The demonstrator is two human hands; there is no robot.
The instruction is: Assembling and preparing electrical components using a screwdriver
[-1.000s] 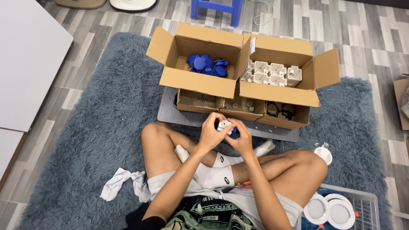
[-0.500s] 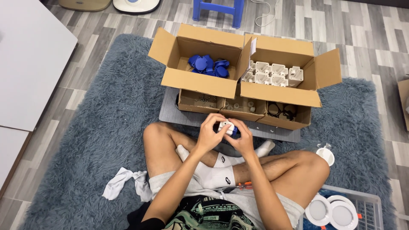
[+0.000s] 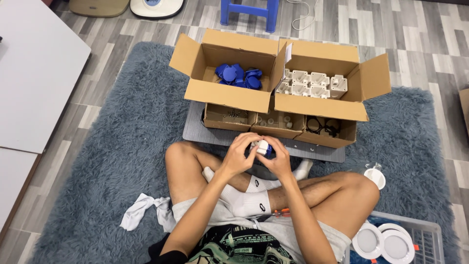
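Observation:
My left hand [image 3: 241, 152] and my right hand [image 3: 278, 157] are together above my crossed legs, both closed around a small white and blue part [image 3: 263, 147]. Ahead of them stands an open cardboard box [image 3: 228, 95] with several blue round pieces [image 3: 238, 76] inside. Beside it on the right is a second open box [image 3: 320, 106] holding several white plastic housings [image 3: 312, 83].
Three small cardboard trays [image 3: 277, 126] with tiny parts and black rings sit on a grey board [image 3: 195, 133] in front of the boxes. A white cloth [image 3: 141, 211] lies left of my leg. A wire basket [image 3: 426, 233] with round white lamps stands at the lower right. A blue stool [image 3: 248, 10] is far back.
My hands have stayed together on the small part, only shifting their fingers slightly. The view has drifted a little.

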